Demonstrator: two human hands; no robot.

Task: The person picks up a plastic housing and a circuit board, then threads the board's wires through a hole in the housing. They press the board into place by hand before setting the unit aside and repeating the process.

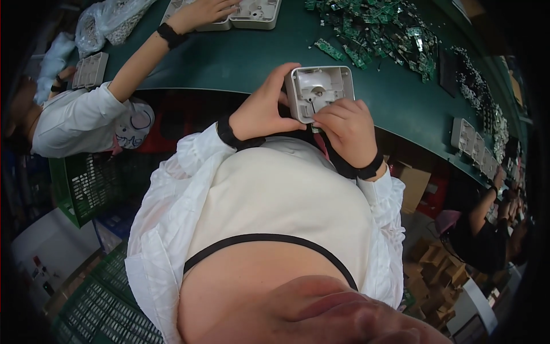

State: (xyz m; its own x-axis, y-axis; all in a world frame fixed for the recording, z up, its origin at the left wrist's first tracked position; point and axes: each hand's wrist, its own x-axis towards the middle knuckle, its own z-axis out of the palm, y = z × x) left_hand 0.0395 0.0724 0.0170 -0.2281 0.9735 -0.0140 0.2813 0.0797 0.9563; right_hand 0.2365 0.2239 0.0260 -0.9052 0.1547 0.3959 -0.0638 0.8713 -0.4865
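Note:
A square white plastic housing (339, 77) is held up over the near edge of the table, its open side facing me. Inside it a rounded recess and small moulded ribs show. My left hand (259, 112) grips the housing by its left side, thumb at the lower corner and fingers at the upper one. At the lower right of the housing, the fingers of my right hand (350, 133) are pinched together just inside its wall. A thin dark line, perhaps a wire, runs near those fingertips; what they hold is too small to make out.
On the green table (223, 63) lies a heap of green circuit boards (372, 34), with many small parts (478, 86) farther right. A co-worker's hand (200, 12) rests over white housings (256, 16) at the upper left. Green crates (86, 186) and cardboard boxes (413, 184) stand below.

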